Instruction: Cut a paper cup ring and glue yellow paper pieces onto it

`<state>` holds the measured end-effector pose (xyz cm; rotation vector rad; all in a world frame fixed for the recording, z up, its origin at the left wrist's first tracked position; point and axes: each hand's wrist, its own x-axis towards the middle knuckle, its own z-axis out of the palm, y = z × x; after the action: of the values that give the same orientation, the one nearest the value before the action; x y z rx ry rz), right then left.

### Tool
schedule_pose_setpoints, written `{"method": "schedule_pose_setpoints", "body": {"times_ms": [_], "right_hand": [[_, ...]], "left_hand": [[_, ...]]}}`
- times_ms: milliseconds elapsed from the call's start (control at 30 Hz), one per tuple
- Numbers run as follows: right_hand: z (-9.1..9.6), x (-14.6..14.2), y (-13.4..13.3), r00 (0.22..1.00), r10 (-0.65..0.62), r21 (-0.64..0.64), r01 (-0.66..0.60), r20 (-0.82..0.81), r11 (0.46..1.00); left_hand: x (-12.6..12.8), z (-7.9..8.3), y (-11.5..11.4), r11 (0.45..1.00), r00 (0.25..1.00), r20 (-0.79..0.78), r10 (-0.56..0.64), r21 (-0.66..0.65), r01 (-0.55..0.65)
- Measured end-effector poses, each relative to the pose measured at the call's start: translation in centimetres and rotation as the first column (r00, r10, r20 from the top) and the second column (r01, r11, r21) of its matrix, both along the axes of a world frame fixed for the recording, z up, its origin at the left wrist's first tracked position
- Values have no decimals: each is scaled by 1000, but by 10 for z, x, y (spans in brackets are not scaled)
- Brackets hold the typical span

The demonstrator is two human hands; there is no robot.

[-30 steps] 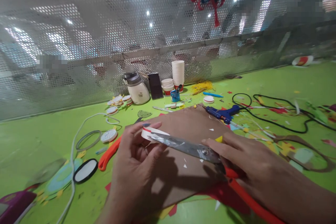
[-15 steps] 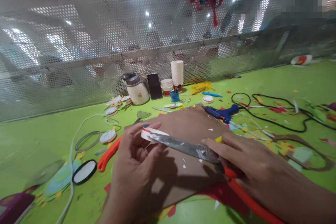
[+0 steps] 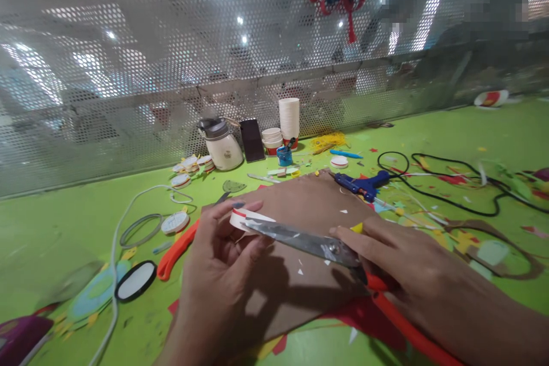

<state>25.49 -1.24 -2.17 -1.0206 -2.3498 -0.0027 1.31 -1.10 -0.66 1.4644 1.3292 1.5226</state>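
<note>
Left hand (image 3: 211, 270) half curled, pinching white red-edged piece (image 3: 238, 220); right hand (image 3: 409, 260) wrapped around orange-handled scissors (image 3: 300, 240) touching piece.

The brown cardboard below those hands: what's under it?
Red paper and a yellow scrap show at the near edge of the cardboard. Green table surrounds it. Anything fully beneath it is covered, so unseen.

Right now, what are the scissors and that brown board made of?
The scissors' grey blades are probably metal: they gleam in patches. The orange handle seems smooth plastic, evenly coloured. The brown board looks like matte cardboard: dull and flat.
</note>
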Motion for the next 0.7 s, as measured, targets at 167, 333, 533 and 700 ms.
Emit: {"method": "schedule_pose_setpoints", "body": {"times_ms": [167,333,533,700], "right_hand": [[-1,1,0,1000,16,-35,-16,-4,999],[0,0,0,1000,22,-45,-22,-3,999],[1,-1,1,1000,20,-44,-20,-1,999],[4,-1,1,1000,15,-17,-15,-1,1000]], "left_hand": [[1,0,0,1000,1000,-23,13,-1,-13],[3,1,0,1000,1000,-30,8,11,-8],[4,3,-2,999,999,-11,30,-29,-30],[2,3,-1,1000,999,-41,26,-12,-26]]}}
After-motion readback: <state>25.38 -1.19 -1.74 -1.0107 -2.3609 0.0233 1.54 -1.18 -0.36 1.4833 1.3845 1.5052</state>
